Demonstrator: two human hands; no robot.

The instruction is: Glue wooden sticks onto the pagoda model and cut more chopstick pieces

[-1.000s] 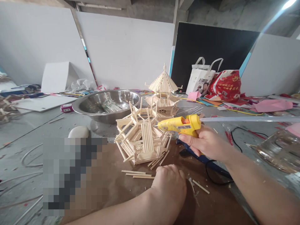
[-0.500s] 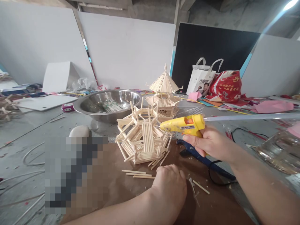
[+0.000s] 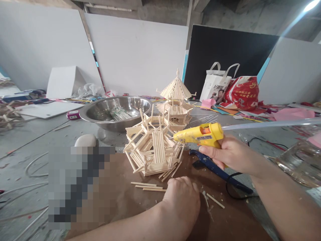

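My right hand (image 3: 232,152) is wrapped round the handle of a yellow hot glue gun (image 3: 197,135) with a long clear glue stick in its back. The gun's nozzle points left, close to the right side of an openwork frame (image 3: 158,147) built of pale wooden sticks. My left hand (image 3: 183,197) rests curled on the brown board (image 3: 120,207) in front of that frame. Its fingertips are turned away, so whatever they hold is hidden. Several loose wooden sticks (image 3: 150,186) lie beside it on the left, and another stick (image 3: 215,201) lies to its right.
Behind the frame stands a stick pagoda (image 3: 175,88) with a pointed roof. A steel basin (image 3: 87,117) is at the back left. A blue-handled tool (image 3: 220,172) lies under my right arm. Farther right are a glass vessel (image 3: 298,160) and a red bag (image 3: 242,93).
My right hand has drawn the glue gun slightly to the right, away from the stick frame. My left hand stays in place.
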